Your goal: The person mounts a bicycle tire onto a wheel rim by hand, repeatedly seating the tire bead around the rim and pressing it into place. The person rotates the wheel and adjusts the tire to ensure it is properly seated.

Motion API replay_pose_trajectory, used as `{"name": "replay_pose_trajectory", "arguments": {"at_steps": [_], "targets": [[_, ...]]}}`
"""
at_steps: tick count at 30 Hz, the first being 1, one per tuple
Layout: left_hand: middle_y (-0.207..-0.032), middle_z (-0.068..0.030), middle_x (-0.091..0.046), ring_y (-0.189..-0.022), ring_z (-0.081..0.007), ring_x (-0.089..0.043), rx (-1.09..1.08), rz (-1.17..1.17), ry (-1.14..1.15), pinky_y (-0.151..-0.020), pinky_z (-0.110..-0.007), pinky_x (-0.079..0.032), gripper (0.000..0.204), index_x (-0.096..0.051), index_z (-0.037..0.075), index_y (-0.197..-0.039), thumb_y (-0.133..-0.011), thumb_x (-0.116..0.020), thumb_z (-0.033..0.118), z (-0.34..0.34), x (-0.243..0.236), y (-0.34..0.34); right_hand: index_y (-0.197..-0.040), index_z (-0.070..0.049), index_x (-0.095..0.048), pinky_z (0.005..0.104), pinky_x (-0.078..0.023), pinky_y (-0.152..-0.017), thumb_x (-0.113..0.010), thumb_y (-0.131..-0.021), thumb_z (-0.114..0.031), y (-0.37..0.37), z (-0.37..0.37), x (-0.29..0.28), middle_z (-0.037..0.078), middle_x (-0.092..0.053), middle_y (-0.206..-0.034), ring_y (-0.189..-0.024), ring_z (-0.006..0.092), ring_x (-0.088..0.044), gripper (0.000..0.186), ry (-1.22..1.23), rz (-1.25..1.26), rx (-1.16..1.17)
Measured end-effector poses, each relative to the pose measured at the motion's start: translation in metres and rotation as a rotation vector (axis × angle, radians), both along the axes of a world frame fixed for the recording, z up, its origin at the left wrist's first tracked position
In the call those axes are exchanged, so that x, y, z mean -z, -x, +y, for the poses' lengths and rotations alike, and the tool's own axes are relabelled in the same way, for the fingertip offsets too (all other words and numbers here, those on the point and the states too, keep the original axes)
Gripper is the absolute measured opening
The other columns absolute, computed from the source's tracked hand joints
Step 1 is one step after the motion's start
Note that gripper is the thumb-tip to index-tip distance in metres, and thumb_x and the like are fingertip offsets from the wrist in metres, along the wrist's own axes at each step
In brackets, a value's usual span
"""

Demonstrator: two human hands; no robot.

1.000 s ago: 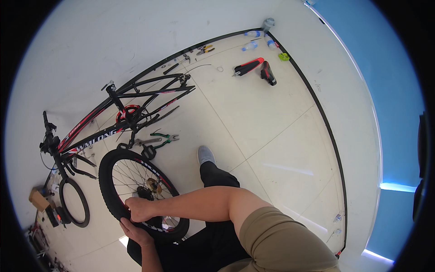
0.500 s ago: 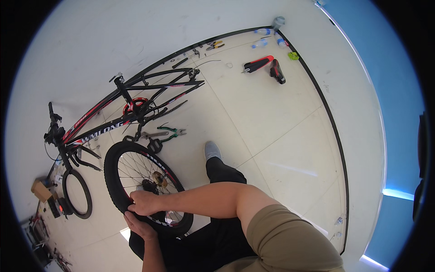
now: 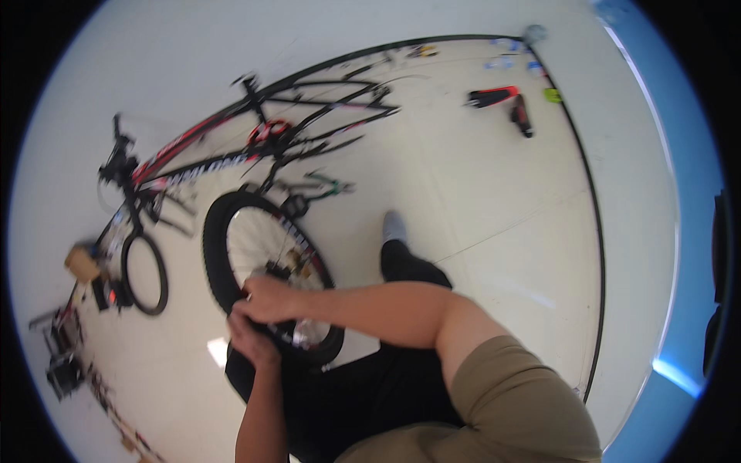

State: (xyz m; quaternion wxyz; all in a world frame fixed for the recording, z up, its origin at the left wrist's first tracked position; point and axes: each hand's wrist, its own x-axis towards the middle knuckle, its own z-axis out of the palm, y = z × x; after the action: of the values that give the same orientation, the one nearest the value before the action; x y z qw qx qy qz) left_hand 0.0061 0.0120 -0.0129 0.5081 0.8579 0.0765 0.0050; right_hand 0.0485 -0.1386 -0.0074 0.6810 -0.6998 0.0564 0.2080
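Observation:
A bicycle wheel (image 3: pixel 218 251) with a black knobbly tyre, spokes and a rear sprocket cluster stands tilted in front of my legs. My right hand (image 3: pixel 272 299) is closed over its near-left edge, where rim and tyre meet, with its fingers partly hidden. Just below, my left hand (image 3: pixel 253 339) presses round the outside of the tyre, its fingertips close to the right hand. Whether either hand also holds a small tool cannot be made out. Beyond the wheel, a black and red bicycle frame (image 3: pixel 202 171) leans along the wall without its rear wheel.
Green-handled pliers (image 3: pixel 328 184) and a pedal (image 3: pixel 295 205) are just past the wheel. A narrow black tyre (image 3: pixel 143 272) is by the fork, near a cardboard box (image 3: pixel 82 264). A saddle (image 3: pixel 520 119), a red and black part (image 3: pixel 492 97) and bottles (image 3: pixel 502 62) lie far right.
The whole view has shifted, so the scene sits further up and right, with some blur. Both hands stay on the wheel; the left fingertips are now closer to the right hand.

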Motion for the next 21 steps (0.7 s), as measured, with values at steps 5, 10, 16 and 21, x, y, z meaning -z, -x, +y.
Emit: {"name": "replay_pose_trajectory", "arguments": {"at_steps": [5,10,16,21], "targets": [[-0.107,-0.0074,-0.065,-0.098,-0.0141,-0.06,-0.048,0.081,0.303,-0.089,-0.028,-0.048,0.04,-0.062,0.0,-0.114,-0.111,-0.045,0.035,-0.012,-0.001,-0.001,-0.103,0.012,-0.07,0.0435,-0.056,-0.089,-0.074,-0.08,-0.028,-0.004,-0.008,0.002,0.033,-0.071,-0.1,-0.099,0.0425,-0.071,0.047,0.019,-0.047,-0.014],[-0.106,-0.0072,-0.067,-0.096,-0.0143,-0.061,-0.021,0.028,0.321,-0.087,-0.029,-0.049,0.039,-0.062,-0.001,-0.115,-0.111,-0.046,0.035,-0.012,-0.003,0.0,-0.101,0.014,-0.066,0.0456,-0.056,-0.087,-0.075,-0.076,-0.023,-0.004,-0.01,0.004,0.035,-0.068,-0.102,-0.1,0.0463,-0.068,0.045,-0.038,-0.013,-0.091],[-0.115,-0.0121,-0.069,-0.102,-0.0178,-0.064,-0.03,0.075,0.294,-0.092,-0.031,-0.05,0.039,-0.059,-0.005,-0.125,-0.111,-0.045,0.029,-0.01,-0.002,0.0,-0.095,0.013,-0.064,0.0475,-0.055,-0.085,-0.064,-0.074,-0.008,-0.001,-0.004,0.015,0.036,-0.067,-0.098,-0.098,0.0469,-0.068,0.03,0.034,-0.093,-0.093],[-0.115,-0.0126,-0.069,-0.102,-0.0178,-0.065,-0.025,0.062,0.278,-0.091,-0.03,-0.051,0.04,-0.059,-0.005,-0.125,-0.111,-0.047,0.03,-0.011,-0.002,-0.001,-0.098,0.013,-0.063,0.0472,-0.055,-0.085,-0.062,-0.074,-0.006,-0.002,-0.006,0.014,0.035,-0.067,-0.1,-0.099,0.0473,-0.067,0.031,0.024,-0.09,-0.129]]}}
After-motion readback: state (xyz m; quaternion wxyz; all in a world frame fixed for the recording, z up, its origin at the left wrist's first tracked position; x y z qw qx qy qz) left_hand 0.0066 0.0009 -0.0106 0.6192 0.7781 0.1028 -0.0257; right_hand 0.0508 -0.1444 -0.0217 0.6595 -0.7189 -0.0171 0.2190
